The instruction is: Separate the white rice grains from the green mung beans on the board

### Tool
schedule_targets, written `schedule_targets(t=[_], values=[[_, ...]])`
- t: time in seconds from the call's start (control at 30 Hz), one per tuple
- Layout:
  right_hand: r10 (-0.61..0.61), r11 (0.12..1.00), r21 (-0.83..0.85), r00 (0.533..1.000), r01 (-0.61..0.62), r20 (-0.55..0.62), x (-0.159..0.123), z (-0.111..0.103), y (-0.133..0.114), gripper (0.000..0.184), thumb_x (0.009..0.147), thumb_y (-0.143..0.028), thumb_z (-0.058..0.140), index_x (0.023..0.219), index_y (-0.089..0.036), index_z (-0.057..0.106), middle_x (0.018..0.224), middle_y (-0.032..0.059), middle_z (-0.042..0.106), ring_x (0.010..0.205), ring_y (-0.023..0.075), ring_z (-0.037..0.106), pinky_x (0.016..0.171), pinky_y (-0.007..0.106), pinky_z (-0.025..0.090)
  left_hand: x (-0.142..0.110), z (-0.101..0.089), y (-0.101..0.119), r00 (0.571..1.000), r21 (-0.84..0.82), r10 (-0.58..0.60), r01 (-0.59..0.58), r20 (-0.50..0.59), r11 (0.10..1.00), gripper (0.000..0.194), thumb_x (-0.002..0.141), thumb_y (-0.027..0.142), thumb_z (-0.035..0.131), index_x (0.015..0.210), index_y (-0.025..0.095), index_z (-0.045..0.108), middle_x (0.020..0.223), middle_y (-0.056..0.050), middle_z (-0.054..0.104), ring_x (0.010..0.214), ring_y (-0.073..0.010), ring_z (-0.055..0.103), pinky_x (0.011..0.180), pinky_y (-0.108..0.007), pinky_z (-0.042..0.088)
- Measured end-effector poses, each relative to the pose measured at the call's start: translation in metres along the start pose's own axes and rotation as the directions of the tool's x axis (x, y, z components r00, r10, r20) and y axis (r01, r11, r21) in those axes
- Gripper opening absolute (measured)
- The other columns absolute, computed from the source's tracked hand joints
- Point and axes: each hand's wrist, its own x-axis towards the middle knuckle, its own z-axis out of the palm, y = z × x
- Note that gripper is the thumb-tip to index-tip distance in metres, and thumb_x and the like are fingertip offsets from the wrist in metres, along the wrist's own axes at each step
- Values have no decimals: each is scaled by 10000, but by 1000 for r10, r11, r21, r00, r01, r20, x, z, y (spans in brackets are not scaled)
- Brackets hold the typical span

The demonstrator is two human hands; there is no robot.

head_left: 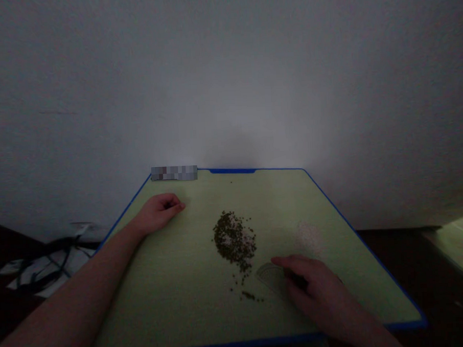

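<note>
Loosely curled, left hand (pixel 159 211) rests near the tray (pixel 175 298) edge (right hand (pixel 317 287) fingers pinch a clear scraper (pixel 270 276)).

This looks like a plain room in a home rather than a workshop or lab: a bare, pale plastered wall (pixel 227 81) rises directly behind the far edge of a small light-green table (pixel 175 293) with a blue rim, and the light is dim. Past the table's left edge, dark cables (pixel 47 261) and white papers (pixel 68 262) lie loose on a dark floor, and beyond its right edge another green surface (pixel 459 243) shows in the gloom
</note>
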Motion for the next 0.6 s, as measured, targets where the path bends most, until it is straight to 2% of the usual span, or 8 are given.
schedule_targets(t=[0.27,0.43,0.6], values=[[-66,996,56,997,63,46,-3,10,-9,428,793,-115,439,1179,-236,581,976,43,664,881,165,602,799,300,464,0,1,1,1000,3,-4,4,11,1000,314,750,459,503,632,169,527,557,39,428,543,-108,412,512,-218,339],[-10,999,32,1000,10,-8,0,9,-10,401,802,-146,434,1164,-202,598,1039,74,663,917,187,610,819,320,471,0,1,1,1000,-4,-11,11,14,1000,309,747,454,495,628,171,533,551,38,437,541,-109,418,509,-218,340],[40,999,-27,995,-43,-88,-3,-1,6,390,806,-177,433,1159,-197,600,1066,79,663,930,205,619,821,350,484,0,0,1,1000,28,1,0,-8,1000,310,741,457,497,624,172,530,559,34,453,552,-112,434,520,-220,348]])
